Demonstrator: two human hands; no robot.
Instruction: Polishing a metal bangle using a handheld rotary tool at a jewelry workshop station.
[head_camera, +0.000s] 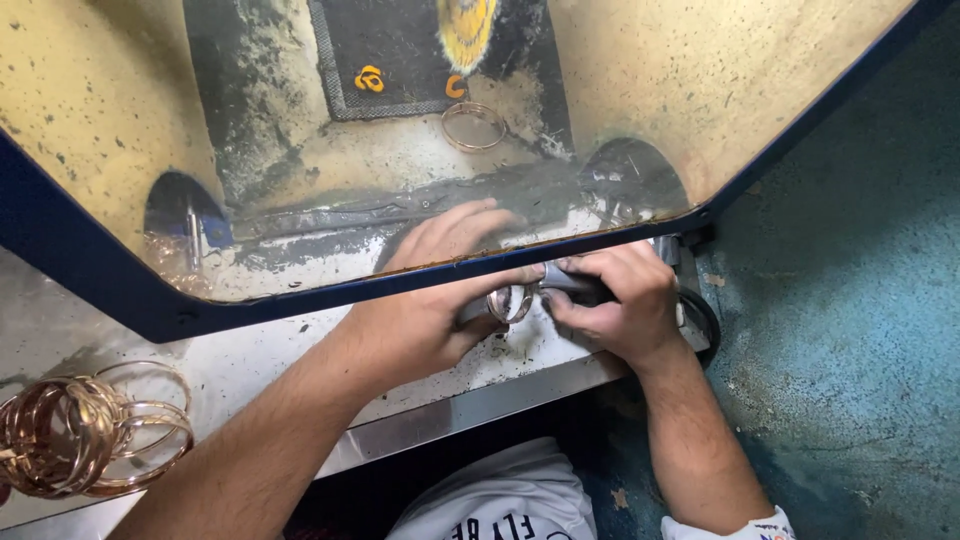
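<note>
My left hand (425, 300) reaches under a dirty clear shield (300, 150) framed in blue, its fingers seen through the glass. Its thumb and fingers pinch a thin metal bangle (510, 302) at the shield's lower edge. My right hand (615, 305) grips a dark grey tool handle (575, 285) whose tip meets the bangle. Both hands rest close together on a steel bench (300, 360).
A heap of copper-gold bangles (85, 435) lies on the bench at the left. Behind the shield sit a loose bangle (474, 126), a black mat (400, 50) with small orange pieces, and a yellow buffing wheel (466, 28). A blue-green floor (850, 350) lies at right.
</note>
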